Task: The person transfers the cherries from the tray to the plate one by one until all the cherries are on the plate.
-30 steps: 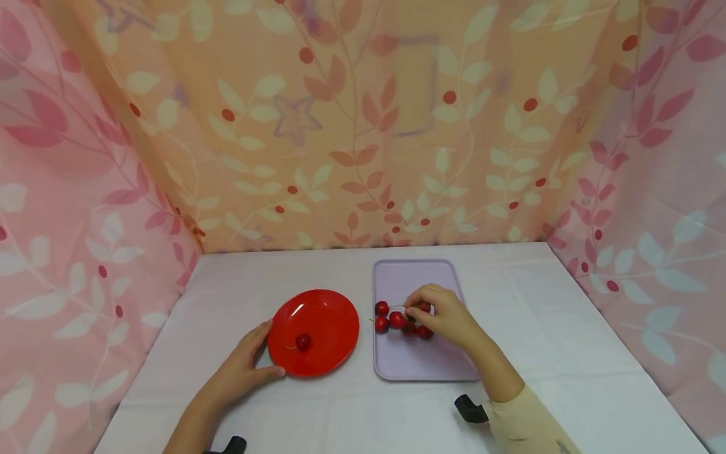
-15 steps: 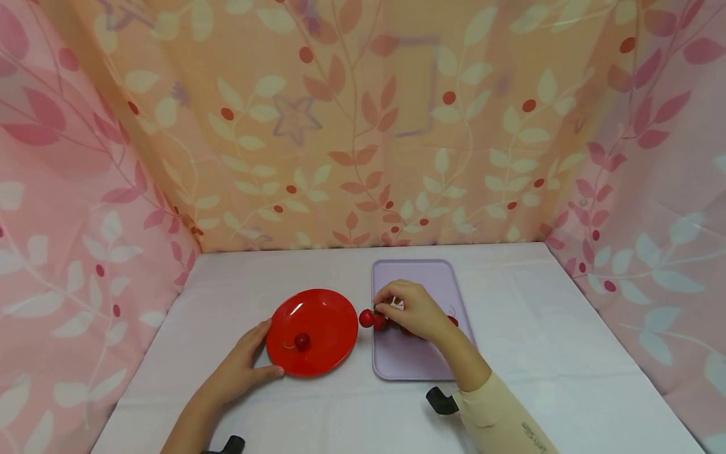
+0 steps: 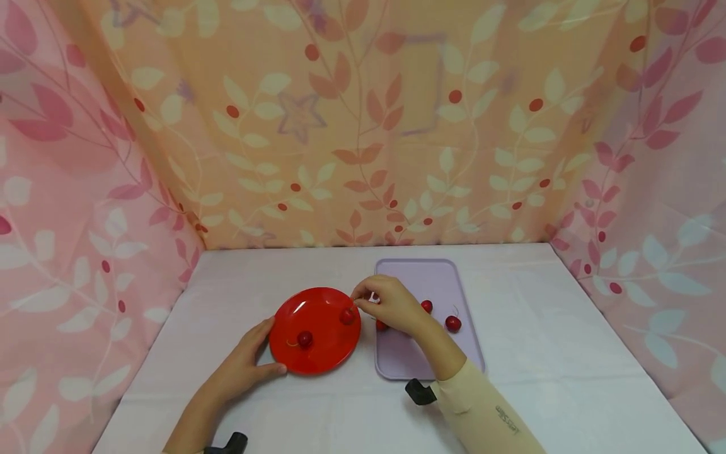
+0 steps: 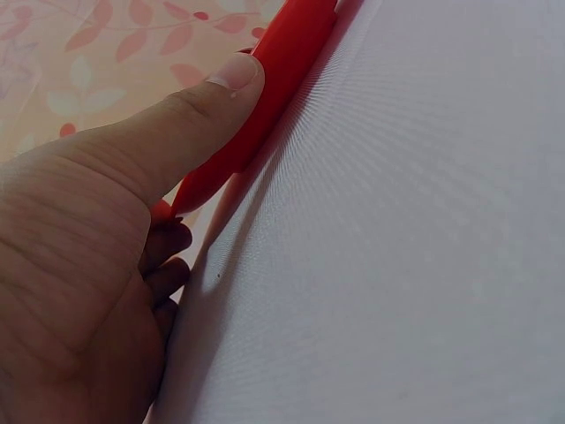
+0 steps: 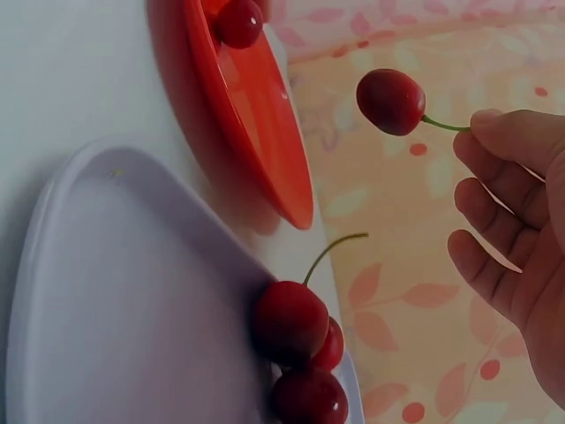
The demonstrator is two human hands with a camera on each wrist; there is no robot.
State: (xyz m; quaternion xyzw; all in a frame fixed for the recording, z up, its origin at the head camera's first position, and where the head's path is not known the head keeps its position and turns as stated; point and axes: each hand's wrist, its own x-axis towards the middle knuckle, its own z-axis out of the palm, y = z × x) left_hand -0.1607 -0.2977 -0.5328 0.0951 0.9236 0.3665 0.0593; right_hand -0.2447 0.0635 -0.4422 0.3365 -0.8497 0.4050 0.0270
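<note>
My right hand (image 3: 387,305) pinches a dark red cherry (image 5: 391,102) by its green stem between thumb and index finger. In the head view this cherry appears over the right side of the red plate (image 3: 323,360); the right wrist view shows it hanging in the air. Another cherry (image 3: 305,339) lies on the plate, its stem pointing left. My left hand (image 3: 247,358) holds the plate at its left edge, with the thumb (image 4: 231,81) on the near rim and the fingers farther back. Several cherries (image 5: 290,322) lie in the lilac tray (image 3: 405,367), some hidden behind my right hand.
A white cloth (image 3: 329,416) covers the table under plate and tray. Leaf-patterned curtains (image 3: 363,126) close off the back and both sides. Black strap pieces (image 3: 421,392) stick out at both wrists.
My right hand picked up a cherry from the tray and carried it left over the plate. Other cherries in the tray have come into sight. The left hand stays at the plate.
</note>
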